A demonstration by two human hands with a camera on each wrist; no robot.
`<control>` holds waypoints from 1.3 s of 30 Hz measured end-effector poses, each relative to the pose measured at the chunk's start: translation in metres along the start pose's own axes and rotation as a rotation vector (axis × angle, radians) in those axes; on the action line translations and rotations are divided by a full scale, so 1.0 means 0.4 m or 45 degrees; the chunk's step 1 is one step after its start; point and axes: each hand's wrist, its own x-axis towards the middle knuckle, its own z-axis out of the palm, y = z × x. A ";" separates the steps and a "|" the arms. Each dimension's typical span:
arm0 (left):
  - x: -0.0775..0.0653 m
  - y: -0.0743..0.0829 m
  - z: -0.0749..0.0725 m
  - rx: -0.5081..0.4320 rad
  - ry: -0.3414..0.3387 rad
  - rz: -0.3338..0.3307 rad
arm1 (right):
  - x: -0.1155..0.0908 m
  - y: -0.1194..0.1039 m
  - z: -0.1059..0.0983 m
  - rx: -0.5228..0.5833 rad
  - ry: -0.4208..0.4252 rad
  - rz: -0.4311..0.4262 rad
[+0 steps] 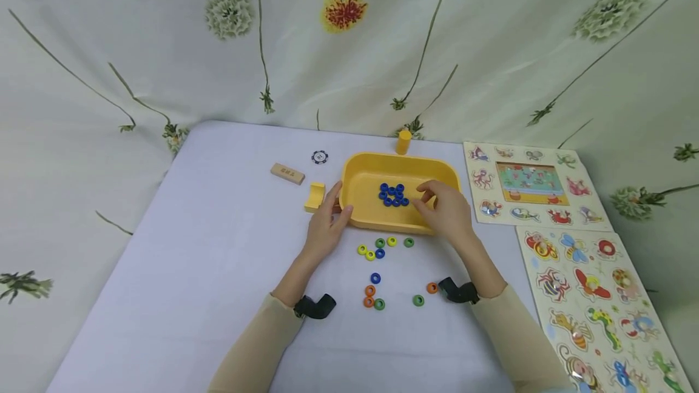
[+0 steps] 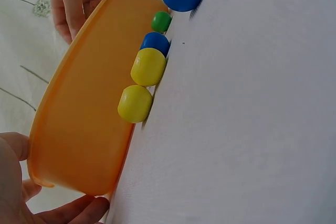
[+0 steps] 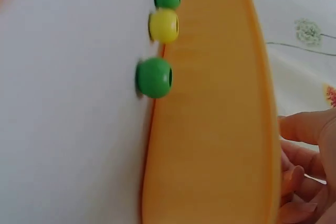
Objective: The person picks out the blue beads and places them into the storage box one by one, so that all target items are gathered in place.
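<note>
A yellow plastic tray [image 1: 371,223] stands on the white-covered table, with a cluster of blue beads [image 1: 392,191] on its floor. My left hand [image 1: 324,229] holds the tray's left end, thumb at the rim and fingers by the lower outside edge in the left wrist view. Over the right part of the tray is my right hand [image 1: 449,211], fingers bent, thumb and forefinger close beside the blue beads. No bead shows between them; the tray wall partly hides these fingers in the right wrist view. Green, yellow and blue beads [image 1: 380,253] lie along the tray's near side.
Nearer me lie loose orange, green and blue beads [image 1: 375,278]. A yellow cylinder [image 1: 403,142] stands behind the tray. Left of it are a yellow curved block [image 1: 315,196], a wooden block [image 1: 287,173] and a round chip [image 1: 320,157]. Picture puzzle boards [image 1: 524,232] lie at right.
</note>
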 end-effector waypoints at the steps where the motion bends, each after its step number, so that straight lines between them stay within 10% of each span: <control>1: 0.000 0.001 0.000 0.001 -0.002 0.001 | -0.015 -0.001 -0.006 0.028 0.050 -0.038; 8: 0.003 -0.004 0.002 0.003 -0.004 -0.002 | -0.116 -0.010 0.008 0.171 0.209 -0.241; 15: 0.004 -0.004 0.005 0.019 0.004 -0.010 | -0.174 -0.063 0.061 0.247 0.017 -0.392; 39: 0.003 -0.003 0.008 0.044 0.002 -0.039 | -0.182 -0.049 0.167 0.025 -0.113 -0.289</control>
